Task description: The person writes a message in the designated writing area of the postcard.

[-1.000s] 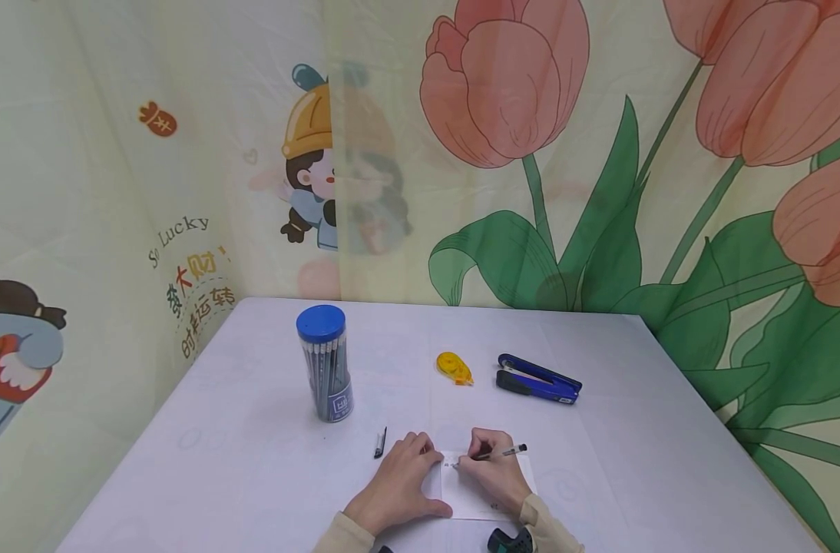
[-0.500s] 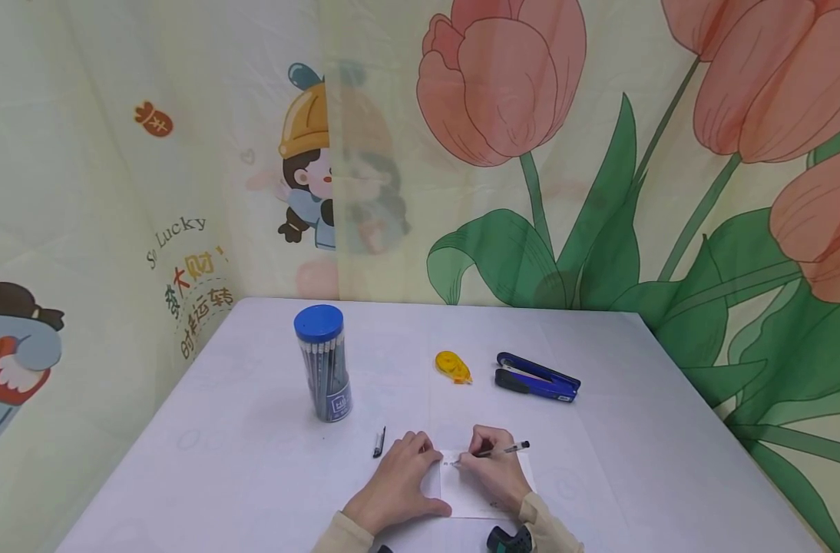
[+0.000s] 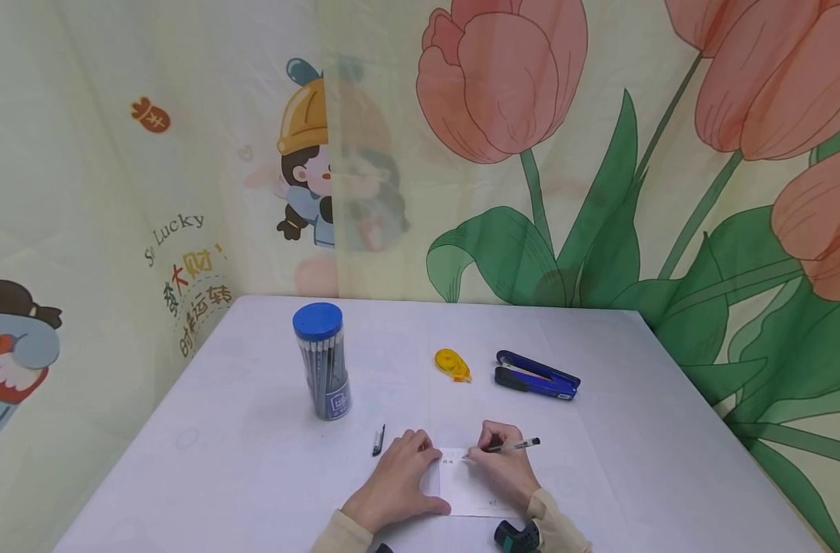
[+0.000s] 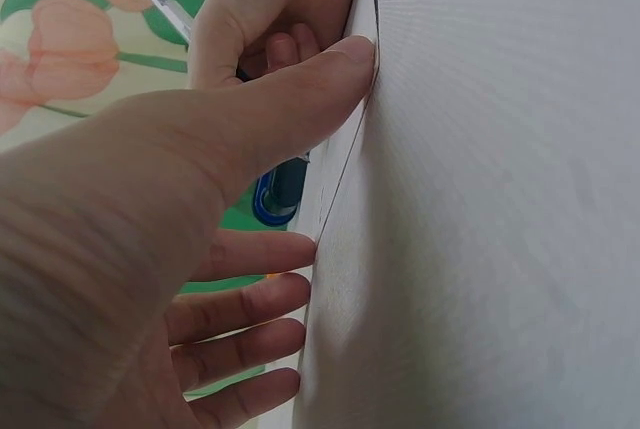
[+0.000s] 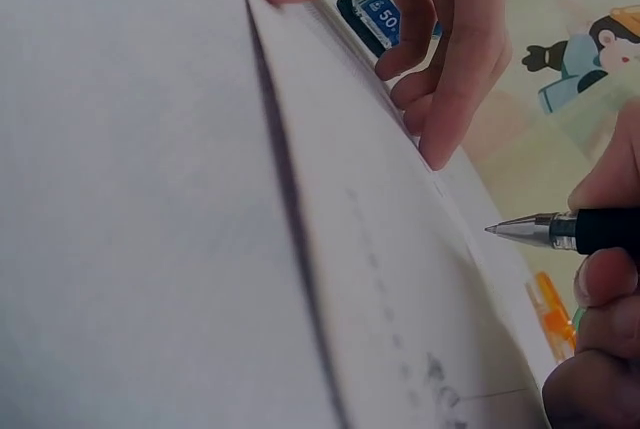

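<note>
A white sheet of paper (image 3: 464,491) lies near the front of the table, with small dark marks along its top left and a little drawing low on its right. My left hand (image 3: 402,476) rests at the paper's left edge, thumb and fingers spread, the thumb (image 4: 345,64) on its near corner. In my right hand (image 3: 508,465) a gel pen (image 3: 524,444) with a clear barrel and black grip is pinched. Its metal tip (image 5: 510,230) points at the upper part of the paper; in the right wrist view it shows just above the sheet.
A black-and-clear pen cap (image 3: 378,440) lies left of the paper. Behind stand a blue-lidded tub of pencils (image 3: 326,376), a yellow correction tape (image 3: 451,364) and a blue stapler (image 3: 537,376). A printed curtain (image 3: 378,153) hangs behind the white table (image 3: 240,430).
My right hand has moved slightly right with the pen, and more small marks show along the top of the paper. The left hand stays at the paper's edge.
</note>
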A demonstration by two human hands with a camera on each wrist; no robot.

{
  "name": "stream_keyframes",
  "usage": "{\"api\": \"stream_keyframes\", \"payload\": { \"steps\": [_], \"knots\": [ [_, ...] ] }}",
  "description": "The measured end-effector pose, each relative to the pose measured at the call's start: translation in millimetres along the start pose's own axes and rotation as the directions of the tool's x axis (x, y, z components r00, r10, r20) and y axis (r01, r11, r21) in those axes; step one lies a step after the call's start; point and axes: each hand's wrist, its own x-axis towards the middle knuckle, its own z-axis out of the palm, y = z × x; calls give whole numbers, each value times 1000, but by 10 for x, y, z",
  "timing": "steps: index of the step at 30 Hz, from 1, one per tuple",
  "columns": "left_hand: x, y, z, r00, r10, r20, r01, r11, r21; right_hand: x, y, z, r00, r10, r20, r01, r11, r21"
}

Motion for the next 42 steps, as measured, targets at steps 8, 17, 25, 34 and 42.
{"api": "stream_keyframes", "payload": {
  "steps": [8,17,25,34,42],
  "knots": [
    [9,-6,-15,1000,-3,6,3,1000,-6,25,25,44,1000,19,-5,-19,999,-38],
    [20,-2,-3,1000,7,11,-7,1000,-16,-11,6,9,1000,16,20,-16,1000,-11],
    [14,-16,15,1000,2,4,-2,1000,-23,-6,-8,45,999,46,18,-45,998,-44],
    [24,-9,1,1000,0,-1,0,1000,-18,2,-22,38,998,15,58,-12,999,-53],
    [20,-18,1,1000,1,9,-1,1000,-26,-124,-351,28,997,3,76,2,998,-61]
  ]
}}
